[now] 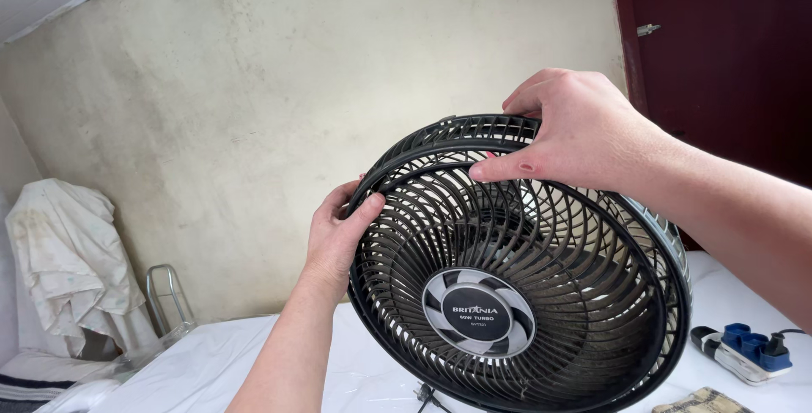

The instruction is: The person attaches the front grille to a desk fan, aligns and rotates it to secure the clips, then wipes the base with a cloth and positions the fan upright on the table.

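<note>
Black plastic fan grille (516, 294) is held up above the white-covered worktop (254, 362), tilted. The left hand (334, 235) has its grip closed on the left rim; the right hand (575, 134) clasps the top edge, thumb across the ribs. Beyond stands a stained wall (338, 83).

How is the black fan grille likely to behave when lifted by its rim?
The fan grille probably flexes a little, since its ribs are thin. It seems light: both hands, left hand and right hand, hold it by fingertips.
</note>
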